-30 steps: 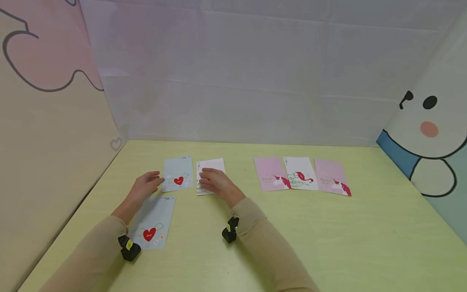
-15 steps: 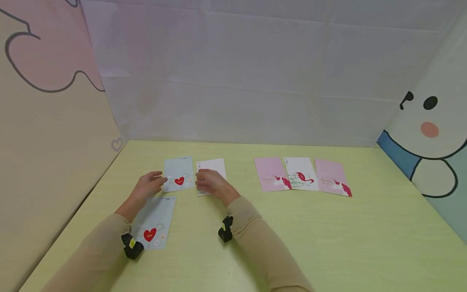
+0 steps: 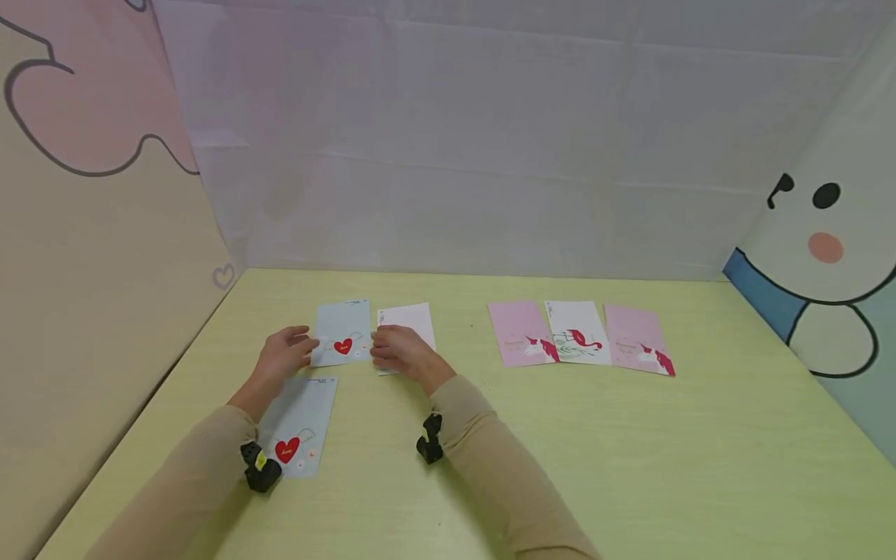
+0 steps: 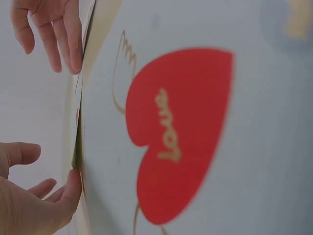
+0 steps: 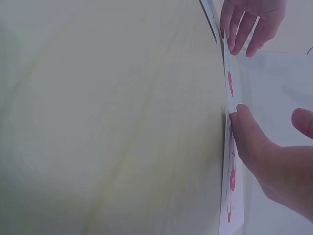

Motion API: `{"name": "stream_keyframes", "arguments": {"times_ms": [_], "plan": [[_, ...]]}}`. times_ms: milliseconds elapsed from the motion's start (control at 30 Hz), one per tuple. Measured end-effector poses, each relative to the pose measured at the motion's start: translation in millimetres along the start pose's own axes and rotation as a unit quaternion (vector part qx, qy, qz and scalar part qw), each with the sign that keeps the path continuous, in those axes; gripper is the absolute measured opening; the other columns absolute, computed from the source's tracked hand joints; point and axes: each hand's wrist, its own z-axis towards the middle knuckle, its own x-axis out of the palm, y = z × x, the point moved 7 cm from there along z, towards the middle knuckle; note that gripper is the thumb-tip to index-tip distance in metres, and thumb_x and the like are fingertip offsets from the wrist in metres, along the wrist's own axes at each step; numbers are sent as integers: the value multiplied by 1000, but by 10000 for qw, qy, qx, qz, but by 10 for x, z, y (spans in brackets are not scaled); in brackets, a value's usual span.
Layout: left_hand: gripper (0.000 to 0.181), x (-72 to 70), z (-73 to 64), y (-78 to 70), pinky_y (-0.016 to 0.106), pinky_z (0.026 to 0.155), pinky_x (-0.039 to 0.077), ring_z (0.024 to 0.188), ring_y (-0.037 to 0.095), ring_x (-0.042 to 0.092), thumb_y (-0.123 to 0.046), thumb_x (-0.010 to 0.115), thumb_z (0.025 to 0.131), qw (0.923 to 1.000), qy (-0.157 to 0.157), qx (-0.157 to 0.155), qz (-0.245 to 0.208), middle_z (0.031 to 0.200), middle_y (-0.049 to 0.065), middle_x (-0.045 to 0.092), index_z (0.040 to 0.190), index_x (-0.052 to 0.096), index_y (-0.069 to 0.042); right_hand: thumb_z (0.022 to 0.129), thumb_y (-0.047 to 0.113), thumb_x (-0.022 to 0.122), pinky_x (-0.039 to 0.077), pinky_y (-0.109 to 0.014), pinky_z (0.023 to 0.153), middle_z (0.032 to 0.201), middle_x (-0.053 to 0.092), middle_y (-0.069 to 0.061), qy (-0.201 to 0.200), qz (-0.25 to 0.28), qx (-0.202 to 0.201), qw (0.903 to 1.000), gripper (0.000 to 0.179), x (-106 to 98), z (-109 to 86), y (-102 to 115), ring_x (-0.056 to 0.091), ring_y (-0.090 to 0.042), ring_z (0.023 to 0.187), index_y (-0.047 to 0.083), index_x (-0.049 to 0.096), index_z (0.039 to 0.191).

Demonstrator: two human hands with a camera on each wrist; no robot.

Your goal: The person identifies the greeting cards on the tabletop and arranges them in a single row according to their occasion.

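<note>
A pale blue card (image 3: 341, 320) with a red winged heart lies flat at the left of the table. At its left edge, my left hand (image 3: 278, 362) touches it with fingertips, fingers loosely bent; the left wrist view shows that hand (image 4: 44, 200) at the card's rim. My right hand (image 3: 409, 356) reaches to the card's right edge, fingers extended, and hides part of a white card (image 3: 409, 315). In the right wrist view, red marks show on that white card (image 5: 230, 200) under the right hand (image 5: 264, 154). A second heart card (image 3: 308, 412) lies nearer, partly under my left wrist.
Farther right stand out two pink unicorn cards (image 3: 514, 323) (image 3: 632, 327) with a white flamingo card (image 3: 575, 319) between them, overlapping or touching at the edges. A white sheet wall (image 3: 448, 155) rises behind the yellow-green table (image 3: 560, 467). A printed panel (image 3: 105, 272) borders the left side.
My right hand has slid a little left, off the middle of the white card to the heart card's right edge. The far heart card has turned very slightly; my left hand stays beside it.
</note>
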Motion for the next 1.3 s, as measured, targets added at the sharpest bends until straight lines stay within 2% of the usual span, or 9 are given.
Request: {"name": "stream_keyframes", "arguments": {"times_ms": [200, 267, 400, 500, 833, 1067, 1300], "plan": [[48, -45, 29, -2, 31, 85, 44, 110, 29, 45, -8, 46, 90, 9992, -338, 139, -147, 129, 22, 39, 134, 30, 3, 89, 10, 50, 46, -30, 80, 119, 47, -21, -13, -19, 8, 10000, 45, -9, -2, 9, 52, -26, 103, -3, 37, 130], [47, -59, 34, -12, 28, 82, 45, 108, 29, 47, -8, 46, 90, 9989, -407, 210, -54, 126, 22, 43, 134, 31, 3, 89, 10, 49, 46, -30, 81, 119, 47, -21, -2, -25, -2, 10000, 44, -10, -1, 11, 52, -26, 103, -4, 37, 129], [47, -61, 30, -43, 28, 79, 46, 100, 29, 51, -7, 48, 89, 9984, -454, 342, 60, 121, 24, 46, 132, 33, 4, 89, 9, 50, 46, -30, 80, 118, 47, -21, -1, -21, -4, 10000, 43, -15, 2, 3, 52, -26, 103, -4, 38, 129], [46, -49, 19, -50, 29, 79, 46, 96, 28, 52, -7, 49, 89, 9983, -459, 351, -29, 119, 24, 47, 132, 35, 3, 89, 8, 50, 46, -30, 80, 118, 48, -20, 2, 4, -2, 10000, 44, -16, 2, -9, 52, -27, 103, -5, 38, 129], [47, -47, -26, -34, 28, 82, 45, 103, 27, 46, -5, 47, 90, 9973, -374, 442, -447, 122, 21, 43, 135, 33, -4, 87, 5, 51, 46, -32, 80, 113, 51, -21, 126, -36, -250, 9996, 43, -33, -29, 0, 52, -29, 101, -7, 39, 127], [47, -48, 345, 271, 20, 71, 48, 98, 27, 51, -10, 52, 88, 9945, -548, 734, -500, 116, 15, 49, 133, 39, -13, 85, 1, 53, 49, -29, 75, 100, 58, -15, 72, -177, -305, 9994, 42, -107, -75, 57, 58, -23, 89, -5, 43, 125], [47, 0, 311, 247, 26, 77, 47, 100, 27, 50, -12, 54, 88, 9949, -400, 722, -587, 117, 14, 48, 133, 40, -14, 82, -3, 54, 50, -29, 71, 89, 59, -12, -40, -195, -381, 9991, 34, -177, -105, 63, 58, -19, 76, -3, 53, 116]]}}
